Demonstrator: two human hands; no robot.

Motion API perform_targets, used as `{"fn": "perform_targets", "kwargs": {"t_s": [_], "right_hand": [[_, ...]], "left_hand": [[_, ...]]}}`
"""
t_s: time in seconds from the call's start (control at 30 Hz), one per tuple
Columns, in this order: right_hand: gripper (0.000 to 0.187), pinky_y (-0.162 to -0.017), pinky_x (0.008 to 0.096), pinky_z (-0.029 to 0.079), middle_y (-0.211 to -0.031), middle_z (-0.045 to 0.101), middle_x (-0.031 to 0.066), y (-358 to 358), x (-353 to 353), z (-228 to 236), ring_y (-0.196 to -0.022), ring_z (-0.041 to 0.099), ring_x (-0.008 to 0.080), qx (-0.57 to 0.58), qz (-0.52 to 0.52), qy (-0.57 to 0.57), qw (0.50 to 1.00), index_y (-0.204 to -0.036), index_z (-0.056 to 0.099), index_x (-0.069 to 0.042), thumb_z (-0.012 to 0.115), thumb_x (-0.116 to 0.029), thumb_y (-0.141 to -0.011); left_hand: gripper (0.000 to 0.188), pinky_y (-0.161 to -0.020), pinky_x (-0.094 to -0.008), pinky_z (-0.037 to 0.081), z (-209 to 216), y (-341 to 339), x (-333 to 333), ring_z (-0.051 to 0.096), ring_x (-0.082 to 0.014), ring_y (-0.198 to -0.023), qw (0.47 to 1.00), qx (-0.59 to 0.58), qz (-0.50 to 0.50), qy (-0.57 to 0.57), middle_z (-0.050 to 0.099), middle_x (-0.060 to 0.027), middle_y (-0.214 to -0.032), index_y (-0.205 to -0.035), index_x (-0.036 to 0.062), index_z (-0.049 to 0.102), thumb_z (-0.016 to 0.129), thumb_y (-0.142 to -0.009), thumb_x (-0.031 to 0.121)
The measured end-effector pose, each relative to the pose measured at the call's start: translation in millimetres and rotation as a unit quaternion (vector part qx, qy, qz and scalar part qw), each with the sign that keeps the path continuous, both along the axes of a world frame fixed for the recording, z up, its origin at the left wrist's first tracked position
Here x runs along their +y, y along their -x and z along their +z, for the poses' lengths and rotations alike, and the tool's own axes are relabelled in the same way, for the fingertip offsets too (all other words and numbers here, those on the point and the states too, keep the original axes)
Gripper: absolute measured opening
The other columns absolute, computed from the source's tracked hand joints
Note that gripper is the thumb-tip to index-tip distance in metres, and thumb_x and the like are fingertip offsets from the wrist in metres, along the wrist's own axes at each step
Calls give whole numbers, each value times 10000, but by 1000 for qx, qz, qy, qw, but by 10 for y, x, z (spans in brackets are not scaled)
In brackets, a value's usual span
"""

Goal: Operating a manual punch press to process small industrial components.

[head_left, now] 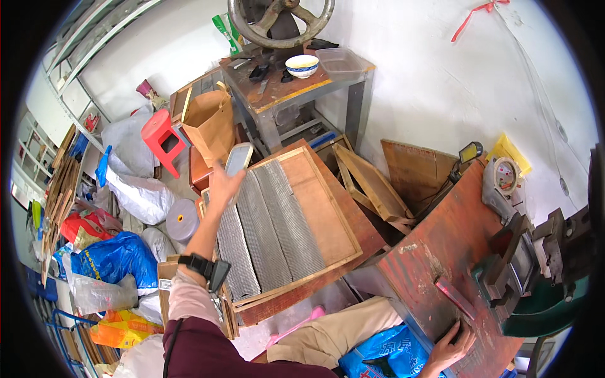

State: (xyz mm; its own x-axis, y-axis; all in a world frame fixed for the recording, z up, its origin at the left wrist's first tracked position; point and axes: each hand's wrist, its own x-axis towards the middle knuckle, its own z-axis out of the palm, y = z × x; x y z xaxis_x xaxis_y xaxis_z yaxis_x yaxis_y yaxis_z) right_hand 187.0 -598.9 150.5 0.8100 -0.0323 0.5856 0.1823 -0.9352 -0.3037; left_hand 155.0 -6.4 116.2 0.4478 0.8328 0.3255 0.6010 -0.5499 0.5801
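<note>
My left hand (pixel 224 186) reaches forward over the left edge of a shallow wooden tray (pixel 353 234). It grips a pale, flat, rounded object that looks like a phone (pixel 239 159). Rows of thin grey ribbed strips (pixel 261 217) cover most of the tray; bare wood shows along its right part. At the lower right, my right hand (pixel 452 348) rests on the edge of a worn red-brown bench (pixel 428 264), its fingers apart. Just beyond its fingertips lies a red bar-shaped piece (pixel 455 298).
A green machine (pixel 547 309) with metal blocks stands at the right. Behind the tray, a table (pixel 296 94) carries a handwheel press (pixel 282 25), a bowl (pixel 302 65) and a clear box. A paper bag (pixel 211 126), red stool (pixel 162 140) and several sacks (pixel 120 258) crowd the left.
</note>
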Motion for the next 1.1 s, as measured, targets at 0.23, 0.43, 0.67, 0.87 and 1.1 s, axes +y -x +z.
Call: {"fn": "perform_targets", "kwargs": {"t_s": [0.23,0.43,0.67,0.87,1.1], "right_hand": [[134,-698,422,485,-798,645,155,-59,162,182,-736,603,332,-56,-2,56,997,-835,678,19,675,-114,-820],[108,-668,400,498,-791,643,146,-116,271,218,-714,600,309,-56,0,81,995,-823,676,17,704,-83,-793],[112,-644,405,488,-778,637,151,-111,153,79,-699,591,318,-40,-26,102,994,-795,667,22,699,-86,-799],[122,-741,417,458,-871,602,161,-58,-6,-72,-820,578,337,1,-38,72,997,-903,622,28,599,-86,-866],[108,-776,446,427,-876,591,174,-59,17,-83,-825,556,357,-20,-27,57,998,-895,628,18,624,-71,-834]], "left_hand": [[794,-903,-457,441,633,-1474,702,555,-414,-1044,997,78,-18,-14,586,-307,-1058,-1140,-68,416,747,-615,427],[874,-926,-469,433,669,-2255,1213,527,-417,-1094,983,172,-48,-37,569,-288,-1118,-1200,-72,388,757,-597,442],[1062,-995,-616,271,417,-2472,1332,254,-367,-1325,977,122,40,-173,399,-186,-1372,-1369,-38,191,733,-668,548],[576,-940,-477,364,-30,-1376,285,425,-416,-1114,954,-6,-139,-265,512,-225,-1153,-1146,-52,495,716,-733,283],[289,-819,-424,451,-468,246,-1224,546,-357,-922,925,167,-340,7,576,-187,-924,-961,-20,599,690,-714,99]]}}
